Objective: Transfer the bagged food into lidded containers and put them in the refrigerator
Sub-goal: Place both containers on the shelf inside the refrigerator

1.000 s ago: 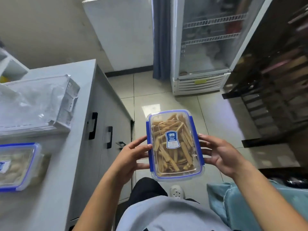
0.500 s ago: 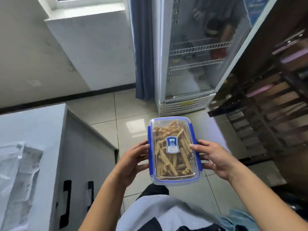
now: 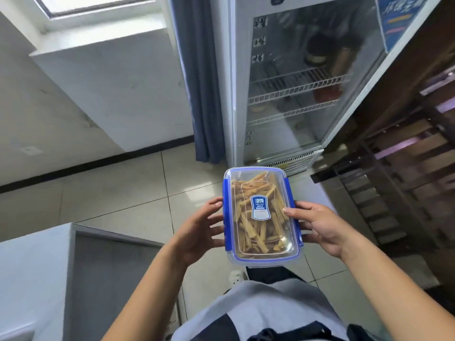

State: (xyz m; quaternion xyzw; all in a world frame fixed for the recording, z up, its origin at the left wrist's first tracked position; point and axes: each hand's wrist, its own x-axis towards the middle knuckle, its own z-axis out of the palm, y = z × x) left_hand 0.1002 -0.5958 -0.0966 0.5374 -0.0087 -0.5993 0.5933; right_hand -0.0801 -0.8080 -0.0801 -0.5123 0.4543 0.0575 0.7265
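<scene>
1. While both hands hold it level above the tiled floor (image 3: 118, 193), the lidded container (image 3: 262, 214) sits between them, its long sides running away from the person.
2. On the container's left long edge, the left hand (image 3: 197, 232) forms one grip: fingers spread, tips pressed against the blue side clasp (image 3: 227, 217), palm just off the wall.
3. On the opposite edge, the right hand (image 3: 322, 227) forms the other grip: thumb lying over the clear lid (image 3: 261, 173) near the label (image 3: 259, 207), fingers curled under the container's right side. Both grips are clamped on the container.
4. Inside it, under the lid, lie tan strips of food (image 3: 253, 232), filling most of the box; what food it is cannot be told.
5. Beyond the far end of the container, past both grips, stands the refrigerator (image 3: 290, 82) with its glass door shut and wire shelves (image 3: 298, 87) showing through.
6. Left of the refrigerator hangs a blue curtain (image 3: 199, 77).
7. Out to the left of the left grip and nearer the person is the grey bench (image 3: 29, 279), well apart from the container.
8. Out to the right of the right grip stands a dark wooden rack (image 3: 403, 168).
</scene>
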